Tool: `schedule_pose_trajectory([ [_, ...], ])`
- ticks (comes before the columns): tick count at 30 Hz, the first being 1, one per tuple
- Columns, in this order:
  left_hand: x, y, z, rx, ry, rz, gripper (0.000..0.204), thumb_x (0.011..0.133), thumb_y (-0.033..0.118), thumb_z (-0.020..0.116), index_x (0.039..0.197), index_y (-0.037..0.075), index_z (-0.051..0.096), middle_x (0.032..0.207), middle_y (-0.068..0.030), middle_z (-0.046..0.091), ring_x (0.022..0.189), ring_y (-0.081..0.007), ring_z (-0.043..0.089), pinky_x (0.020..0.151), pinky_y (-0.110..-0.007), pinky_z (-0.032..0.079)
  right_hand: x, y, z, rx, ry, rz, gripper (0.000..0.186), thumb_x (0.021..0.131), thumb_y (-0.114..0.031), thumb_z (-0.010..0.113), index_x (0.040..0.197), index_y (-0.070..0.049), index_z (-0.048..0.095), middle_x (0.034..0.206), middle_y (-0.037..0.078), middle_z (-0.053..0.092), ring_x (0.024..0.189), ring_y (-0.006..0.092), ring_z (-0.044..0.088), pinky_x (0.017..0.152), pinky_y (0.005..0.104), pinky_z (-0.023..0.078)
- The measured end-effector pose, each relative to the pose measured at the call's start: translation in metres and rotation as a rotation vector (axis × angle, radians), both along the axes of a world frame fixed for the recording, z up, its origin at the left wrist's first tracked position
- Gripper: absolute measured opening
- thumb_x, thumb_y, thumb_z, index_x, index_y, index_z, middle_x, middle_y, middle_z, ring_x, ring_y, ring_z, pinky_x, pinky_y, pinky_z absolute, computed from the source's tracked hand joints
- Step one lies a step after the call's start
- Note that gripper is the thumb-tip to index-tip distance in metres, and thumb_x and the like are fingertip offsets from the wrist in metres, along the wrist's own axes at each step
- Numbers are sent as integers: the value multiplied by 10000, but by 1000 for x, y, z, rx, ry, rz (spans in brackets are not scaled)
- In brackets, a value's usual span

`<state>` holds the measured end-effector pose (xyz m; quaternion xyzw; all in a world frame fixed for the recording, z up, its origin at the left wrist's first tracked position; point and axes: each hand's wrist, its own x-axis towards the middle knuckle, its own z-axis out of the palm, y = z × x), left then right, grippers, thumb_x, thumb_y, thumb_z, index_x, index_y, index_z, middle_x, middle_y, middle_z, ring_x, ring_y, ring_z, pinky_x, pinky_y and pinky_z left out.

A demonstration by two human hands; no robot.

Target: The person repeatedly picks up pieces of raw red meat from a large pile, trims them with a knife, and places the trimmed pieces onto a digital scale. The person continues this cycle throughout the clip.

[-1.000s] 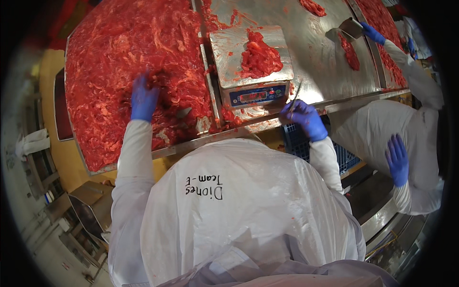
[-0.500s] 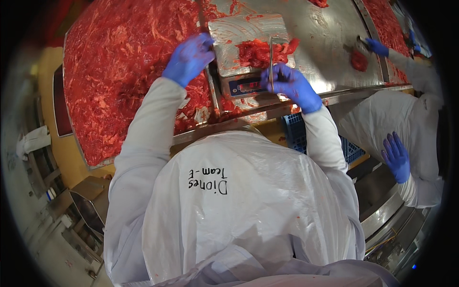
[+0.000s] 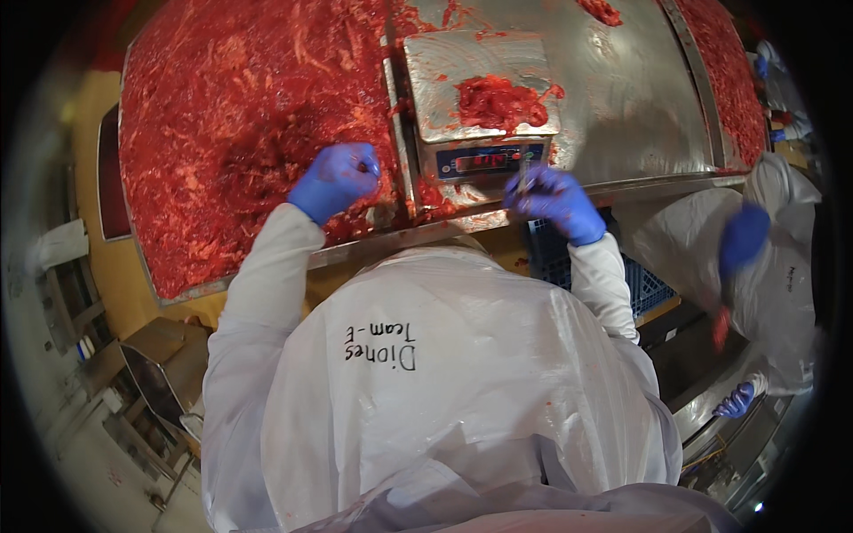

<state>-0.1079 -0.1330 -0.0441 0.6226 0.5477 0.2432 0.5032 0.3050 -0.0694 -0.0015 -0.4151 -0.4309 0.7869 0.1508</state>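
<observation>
My left hand (image 3: 335, 180), in a blue glove, is curled into a fist above the near edge of a big heap of red minced meat (image 3: 240, 107). I cannot tell whether it holds any meat. My right hand (image 3: 553, 197), also gloved, pinches a thin pale strip just in front of the display of a steel scale (image 3: 484, 160). What the strip is cannot be made out. A small pile of mince (image 3: 498, 100) lies on the scale's platform. My white coverall fills the lower middle of the picture.
The steel table (image 3: 622, 115) carries more mince at its far right. A co-worker in white stands at the right, with one blue-gloved hand (image 3: 742, 235) raised and another (image 3: 736, 401) lower. A blue crate (image 3: 644, 286) sits under the table edge. Metal bins stand at lower left.
Both hands have pulled back from the scale platform toward the table's near edge. The left hand now sits over the meat heap, and the right is by the display.
</observation>
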Motion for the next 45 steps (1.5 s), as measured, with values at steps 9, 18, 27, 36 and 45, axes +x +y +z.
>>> schedule_pose_trajectory([
  [9, 98, 110, 83, -138, -285, 37, 275, 919, 109, 725, 1184, 36, 732, 955, -53, 677, 890, -124, 635, 789, -288, 523, 40, 171, -148, 914, -540, -360, 303, 966, -77, 702, 1266, -71, 658, 1197, 167, 744, 1031, 337, 718, 921, 421, 560],
  [18, -8, 23, -19, -65, 230, 326, 438, 914, 224, 747, 1286, 0, 686, 1254, -188, 705, 1115, -286, 685, 991, -399, 543, 112, 68, -149, 356, -311, -429, 300, 858, 0, 774, 1131, -61, 664, 1022, 51, 725, 907, 183, 696, 808, 322, 567],
  [27, 21, 42, -14, -57, -41, 267, 434, 942, 161, 747, 1330, -13, 658, 1250, -142, 707, 1146, -242, 673, 1031, -363, 520, -21, 99, 25, 487, 21, -403, 319, 891, -80, 824, 1156, -34, 653, 1070, 58, 707, 1026, 173, 691, 925, 320, 551],
  [36, -41, 9, -36, -120, 270, 394, 625, 889, 236, 819, 1452, 59, 613, 1465, -179, 614, 1237, -332, 683, 1055, -403, 552, 72, 10, -72, 386, -331, -787, 328, 936, -105, 822, 1177, 20, 640, 1035, 69, 685, 976, 147, 653, 947, 302, 529],
  [45, 118, 139, 14, 655, 739, -62, 1137, 803, 431, 887, 1686, 100, 251, 1702, -250, 303, 1583, -415, 292, 1310, -500, 216, -100, 65, -23, 797, -442, -524, 831, 900, -235, 873, 1552, 5, 416, 1477, 191, 549, 1379, 278, 532, 1131, 433, 472],
])
